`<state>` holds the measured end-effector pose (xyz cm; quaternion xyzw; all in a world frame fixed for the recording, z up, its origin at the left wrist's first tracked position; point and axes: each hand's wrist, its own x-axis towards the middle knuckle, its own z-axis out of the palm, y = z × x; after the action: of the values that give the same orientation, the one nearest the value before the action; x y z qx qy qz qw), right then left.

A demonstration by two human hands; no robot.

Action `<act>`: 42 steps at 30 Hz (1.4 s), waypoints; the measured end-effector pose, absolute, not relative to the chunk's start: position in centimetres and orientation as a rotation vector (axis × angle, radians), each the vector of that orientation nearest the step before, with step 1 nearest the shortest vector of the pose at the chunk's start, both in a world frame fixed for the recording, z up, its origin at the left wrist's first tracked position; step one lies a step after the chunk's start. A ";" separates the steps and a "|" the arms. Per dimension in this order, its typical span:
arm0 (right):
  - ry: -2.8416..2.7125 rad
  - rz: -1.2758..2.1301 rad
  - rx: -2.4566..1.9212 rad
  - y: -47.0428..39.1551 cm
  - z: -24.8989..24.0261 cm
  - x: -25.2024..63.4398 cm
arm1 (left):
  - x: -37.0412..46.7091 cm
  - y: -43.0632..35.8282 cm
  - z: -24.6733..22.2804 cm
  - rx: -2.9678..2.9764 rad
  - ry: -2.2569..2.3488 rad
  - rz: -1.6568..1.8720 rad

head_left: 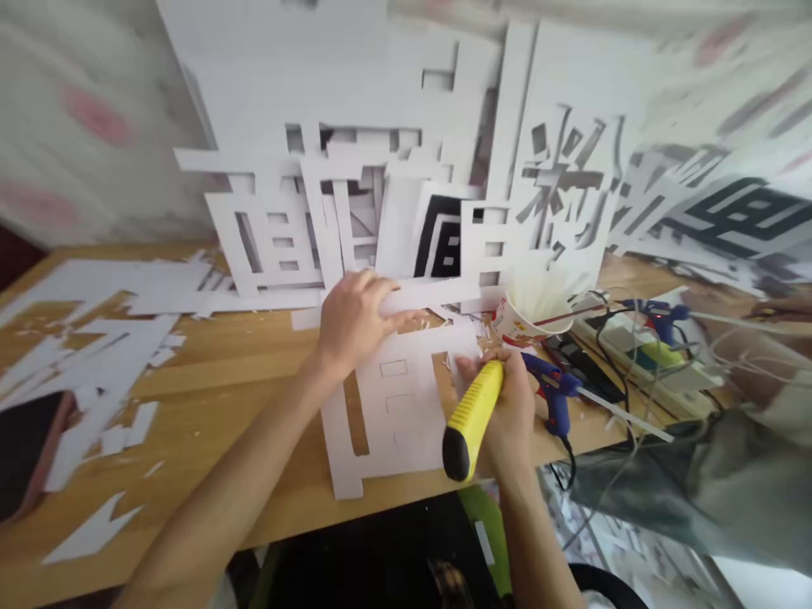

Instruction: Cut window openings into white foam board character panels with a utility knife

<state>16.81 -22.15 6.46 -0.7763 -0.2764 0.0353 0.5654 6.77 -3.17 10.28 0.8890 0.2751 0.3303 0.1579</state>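
Observation:
My right hand (511, 414) is closed around a yellow utility knife (475, 410) with a black end; its blade is hidden. The knife is over the right part of a white foam-board sheet (406, 440) on the table, which has long slots cut out and small rectangles outlined. My left hand (355, 321) grips the near left end of a white board strip (431, 293) at the sheet's far edge, fingers bent over it. Behind the strip lean several white boards with cut-out characters (270, 224).
Paper scraps (95, 364) and a phone (31, 440) lie on the wooden table (247, 364) at left. At right are a paper cup (529, 317), two blue glue guns (555, 393), cables and a power strip (678, 381). Another person's sleeve (691, 482) shows at far right.

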 end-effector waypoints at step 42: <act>-0.856 -0.428 -1.454 -25.4 8.9 11.4 | -3.1 -12.6 8.8 1.382 0.928 1.219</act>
<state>11.43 -25.40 8.91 -0.6385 -0.3759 -0.1881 0.6447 -3.14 -12.58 8.75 0.5748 0.3860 0.5070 0.5134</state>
